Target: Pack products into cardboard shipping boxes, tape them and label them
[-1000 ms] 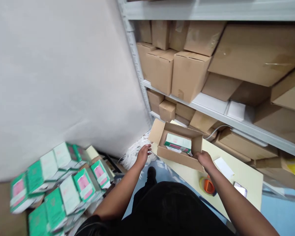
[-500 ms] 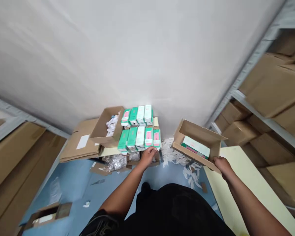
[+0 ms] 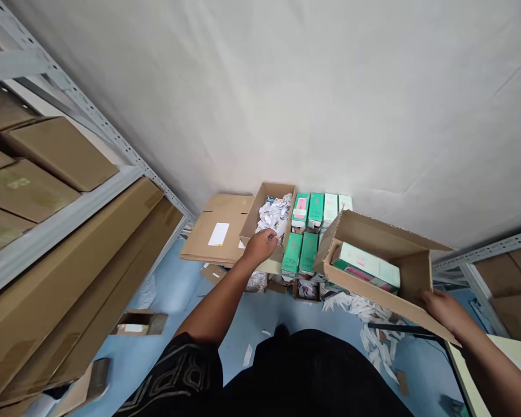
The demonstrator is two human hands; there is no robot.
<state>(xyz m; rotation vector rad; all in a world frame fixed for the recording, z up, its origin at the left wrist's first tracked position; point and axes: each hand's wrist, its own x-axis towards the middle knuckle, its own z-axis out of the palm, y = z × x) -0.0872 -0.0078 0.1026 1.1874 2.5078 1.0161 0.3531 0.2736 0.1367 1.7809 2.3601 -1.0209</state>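
Note:
My right hand (image 3: 443,310) grips the right end of an open cardboard box (image 3: 384,298), which is tilted toward me. Inside that box lies a green-and-white product box (image 3: 367,265) with pink on its side. My left hand (image 3: 261,246) is over the near edge of a smaller open carton (image 3: 248,223) filled with crumpled white paper slips (image 3: 274,214). Its fingers are pinched together, and whatever they hold cannot be made out. To the right of that carton stand several green-and-white boxes (image 3: 308,252) in two rows, partly hidden by the held box.
Flattened cardboard (image 3: 226,217) with a white label lies left of the carton. Shelving with brown cartons (image 3: 56,150) rises at left, with more at right. Paper strips (image 3: 358,304) litter the blue floor. A pale tabletop (image 3: 464,370) stands at lower right.
My view has turned left. My left hand has moved from the front of the green-and-white boxes to the carton of paper slips. The held box has come closer to those boxes, still in my right hand.

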